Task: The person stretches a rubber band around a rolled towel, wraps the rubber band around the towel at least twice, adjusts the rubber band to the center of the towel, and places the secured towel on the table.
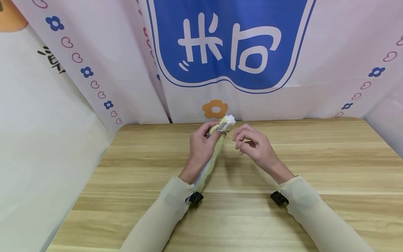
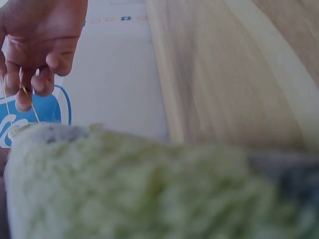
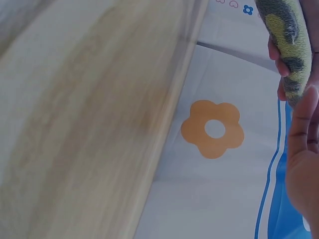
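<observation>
L hand [image 1: 201, 147] grips a rolled towel [image 1: 214, 157], yellow-green w/ grey patches, fingers curled round the upper part of the roll. The roll slants up off the counter [image 1: 315, 168], its white tip [image 1: 229, 120] pointing toward the backdrop; its lower end sits down by the L wrist. Can't tell if that end touches the wood.

R hand [image 1: 252, 145] is just beside the roll's top, fingers narrow, pinching a thin rubber band [image 1: 229, 133] stretched between the roll and the fingertips. In the L wrist view the band [image 2: 31, 105] shows as a tan loop running from the R hand [image 2: 42, 45] down to the fuzzy towel [image 2: 149, 184]. R wrist view shows the towel [image 3: 286, 45] top right w/ L fingers [image 3: 281, 67] behind it; the band isn't visible there.

Step in hand, as I judge it: binding the roll near its top w/ the band. It looks hooked on the towel but not fully seated. Whether it's been wrapped round more than once, can't tell.

Next move probably calls for keeping tension on the band while the L hand keeps the roll tight, then stretching the loop over the tip w/o letting it snap off or the roll loosen.

Behind: pink-white backdrop w/ blue panel [image 1: 230, 42], orange flower [image 1: 215, 109].
</observation>
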{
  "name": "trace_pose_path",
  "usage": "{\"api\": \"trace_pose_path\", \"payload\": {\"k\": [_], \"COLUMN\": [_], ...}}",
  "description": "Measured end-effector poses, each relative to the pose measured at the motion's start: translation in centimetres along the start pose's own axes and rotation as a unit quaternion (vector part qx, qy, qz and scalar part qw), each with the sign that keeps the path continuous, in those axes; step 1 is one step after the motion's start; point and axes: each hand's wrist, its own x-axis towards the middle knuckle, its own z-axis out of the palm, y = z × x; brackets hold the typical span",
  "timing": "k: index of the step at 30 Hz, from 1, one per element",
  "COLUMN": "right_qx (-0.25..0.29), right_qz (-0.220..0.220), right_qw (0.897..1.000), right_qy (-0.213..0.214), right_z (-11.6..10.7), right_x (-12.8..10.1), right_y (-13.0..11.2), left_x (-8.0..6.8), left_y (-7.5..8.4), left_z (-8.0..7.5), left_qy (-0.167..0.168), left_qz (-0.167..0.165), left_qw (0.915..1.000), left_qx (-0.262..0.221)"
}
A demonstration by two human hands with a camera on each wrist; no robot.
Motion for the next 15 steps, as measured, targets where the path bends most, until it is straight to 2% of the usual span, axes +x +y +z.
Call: {"api": "trace_pose_path", "payload": {"k": [15], "right_qx": [-0.010], "right_qz": [0.005], "right_qw": [1.000], "right_qy": [-0.020], "right_z": [-0.10], "right_x": [0.07], "right_y": [-0.25], "left_x": [0.70], "left_y": [-0.29], "left_z": [-0.84], "left_qy": [0.011], "left_qz": [-0.016], "left_qw": [0.9998], "left_qx": [-0.011]}}
